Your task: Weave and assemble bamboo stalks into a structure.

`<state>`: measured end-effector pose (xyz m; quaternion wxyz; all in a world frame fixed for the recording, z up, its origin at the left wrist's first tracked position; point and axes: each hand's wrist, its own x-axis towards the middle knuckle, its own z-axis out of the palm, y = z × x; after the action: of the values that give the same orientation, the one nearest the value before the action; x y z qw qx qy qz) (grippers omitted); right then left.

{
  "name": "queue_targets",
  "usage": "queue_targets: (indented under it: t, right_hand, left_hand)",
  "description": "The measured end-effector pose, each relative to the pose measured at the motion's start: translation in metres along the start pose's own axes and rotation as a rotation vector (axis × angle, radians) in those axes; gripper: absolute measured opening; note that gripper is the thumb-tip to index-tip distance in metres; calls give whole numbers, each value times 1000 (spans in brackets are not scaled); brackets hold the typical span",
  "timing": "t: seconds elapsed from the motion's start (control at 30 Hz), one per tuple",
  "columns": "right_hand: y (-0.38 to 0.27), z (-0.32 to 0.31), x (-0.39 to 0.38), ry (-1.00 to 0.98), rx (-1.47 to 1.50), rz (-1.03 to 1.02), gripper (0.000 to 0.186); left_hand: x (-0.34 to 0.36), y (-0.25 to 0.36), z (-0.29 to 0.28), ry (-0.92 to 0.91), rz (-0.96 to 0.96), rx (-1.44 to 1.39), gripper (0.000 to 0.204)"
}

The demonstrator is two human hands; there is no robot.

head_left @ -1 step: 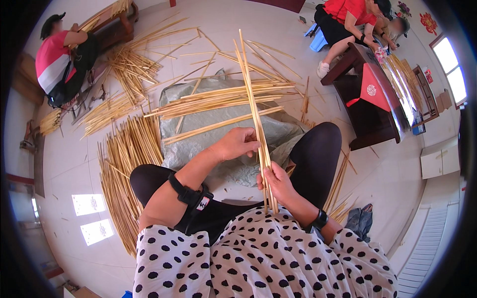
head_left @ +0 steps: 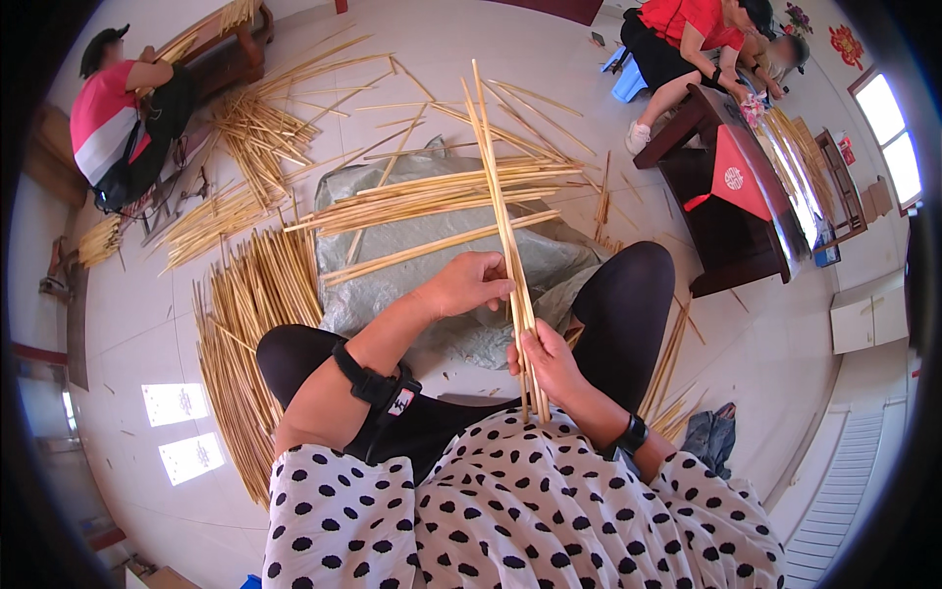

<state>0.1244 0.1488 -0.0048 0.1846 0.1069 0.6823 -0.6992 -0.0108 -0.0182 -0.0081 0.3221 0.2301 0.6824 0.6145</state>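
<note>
A few long, thin, pale-yellow sticks, like cane or reed, stand slanted in front of me, their lower ends by my lap. My right hand is wrapped round them near that end, thumb on top. Higher up, my left hand is closed with thumb and fingertips at the sticks' left side; its other fingers are curled. Beyond my hands, a loose bundle of similar sticks lies across a grey-green plastic sheet. Two or three more lie nearer on that sheet.
A large stick pile lies by my left knee, with scattered sticks farther off. One person sits far left; another in red bends at a dark wooden table, a third beside them. Dark cloth lies at right.
</note>
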Motion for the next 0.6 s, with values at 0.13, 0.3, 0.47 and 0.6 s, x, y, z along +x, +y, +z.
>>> queue_targets:
  t: [0.13,0.3,0.47,0.6]
  right_hand:
    - [5,-1,1,-1,17,3,16]
    - [2,0,-1,20,38,37,16]
    - [4,-1,0,11,19,34,17]
    - [3,-2,-1,2,11,26,17]
  left_hand:
    - [-1,5,-1,1,-27,204,21]
    - [0,3,0,0,-46,208,23]
    - [2,-3,-1,-10,-47,149,23]
    - [4,-2,2,-41,-71,-5,23]
